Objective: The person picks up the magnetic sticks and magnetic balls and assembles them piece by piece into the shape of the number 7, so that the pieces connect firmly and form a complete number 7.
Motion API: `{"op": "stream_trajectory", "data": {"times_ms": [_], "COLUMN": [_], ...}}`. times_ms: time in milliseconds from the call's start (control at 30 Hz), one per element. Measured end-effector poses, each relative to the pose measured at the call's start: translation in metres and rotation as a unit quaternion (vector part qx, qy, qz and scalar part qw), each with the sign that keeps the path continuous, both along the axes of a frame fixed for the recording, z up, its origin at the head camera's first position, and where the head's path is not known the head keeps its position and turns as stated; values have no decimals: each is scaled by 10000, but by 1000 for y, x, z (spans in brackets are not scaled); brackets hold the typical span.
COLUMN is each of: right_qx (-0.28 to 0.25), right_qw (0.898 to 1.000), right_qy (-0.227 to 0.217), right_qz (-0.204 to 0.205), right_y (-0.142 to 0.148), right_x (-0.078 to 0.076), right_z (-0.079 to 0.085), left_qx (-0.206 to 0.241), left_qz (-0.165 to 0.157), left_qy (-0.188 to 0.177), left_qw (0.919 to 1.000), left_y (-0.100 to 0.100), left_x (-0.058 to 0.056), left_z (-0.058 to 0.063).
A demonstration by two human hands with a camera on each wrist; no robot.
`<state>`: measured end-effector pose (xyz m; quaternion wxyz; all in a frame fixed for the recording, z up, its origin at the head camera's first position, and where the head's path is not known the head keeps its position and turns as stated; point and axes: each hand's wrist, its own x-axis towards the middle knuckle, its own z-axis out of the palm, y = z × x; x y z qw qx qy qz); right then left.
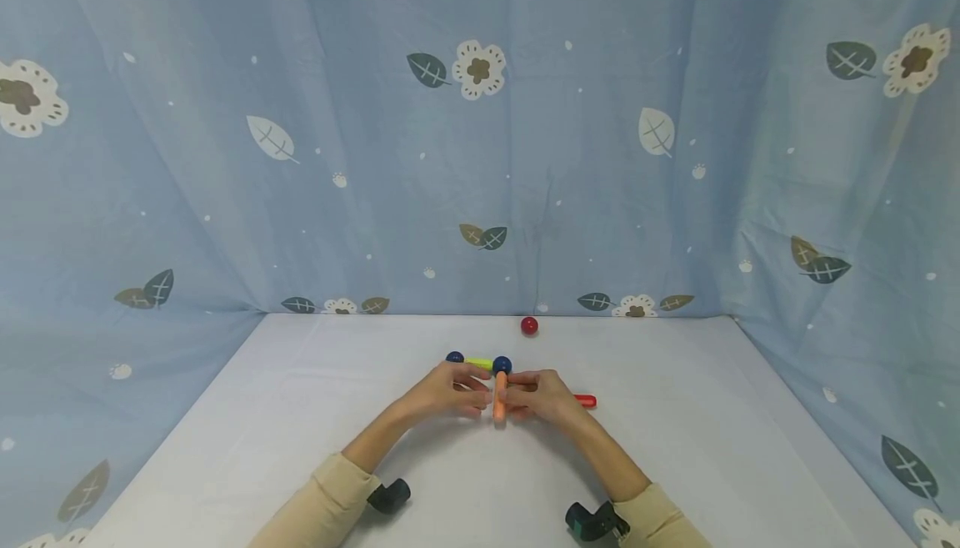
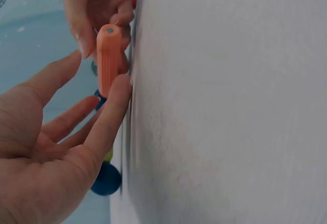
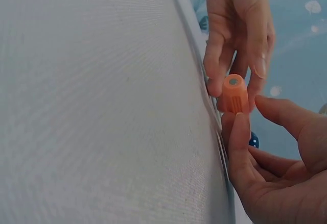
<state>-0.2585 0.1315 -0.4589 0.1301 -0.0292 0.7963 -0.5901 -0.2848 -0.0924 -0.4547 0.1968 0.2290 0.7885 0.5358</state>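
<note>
An orange magnetic rod (image 1: 500, 398) points toward me, its far end against a blue ball (image 1: 502, 365). My right hand (image 1: 542, 396) holds the rod from the right, its fingertips on the side in the right wrist view. My left hand (image 1: 450, 389) is on the left with fingers spread loosely, tips right beside the rod (image 2: 109, 63). Behind the left fingers, a yellow-green rod (image 1: 478, 363) joins that ball to another blue ball (image 1: 454, 357). The left fingers partly cover this yellow-green rod.
A red rod (image 1: 586, 400) lies just right of my right hand, partly hidden by it. Farther back, a red ball (image 1: 529, 325) sits near the edge of the white table (image 1: 660, 431). Blue patterned curtains (image 1: 375, 156) close off the back and sides.
</note>
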Motion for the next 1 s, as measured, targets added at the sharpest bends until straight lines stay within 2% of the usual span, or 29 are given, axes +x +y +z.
{"op": "stream_trajectory", "data": {"times_ms": [300,433,600,933,1000], "right_qx": [-96,-196,-158,-55,-19], "right_qw": [9999,9997,9996,9993,9992], "right_qy": [20,68,132,205,224], "right_qz": [23,110,179,307,319], "right_y": [2,3,4,7,7], "right_x": [0,1,1,0,0], "right_z": [0,0,1,0,0], "left_qx": [220,161,259,352,323], "left_qz": [24,158,340,560,581], "left_qy": [-94,-39,-249,-525,-486], "left_qw": [9997,9997,9988,9964,9966], "left_y": [10,14,18,23,25], "left_x": [-2,-1,-1,0,0], "left_z": [-8,-10,-12,-9,-8]}}
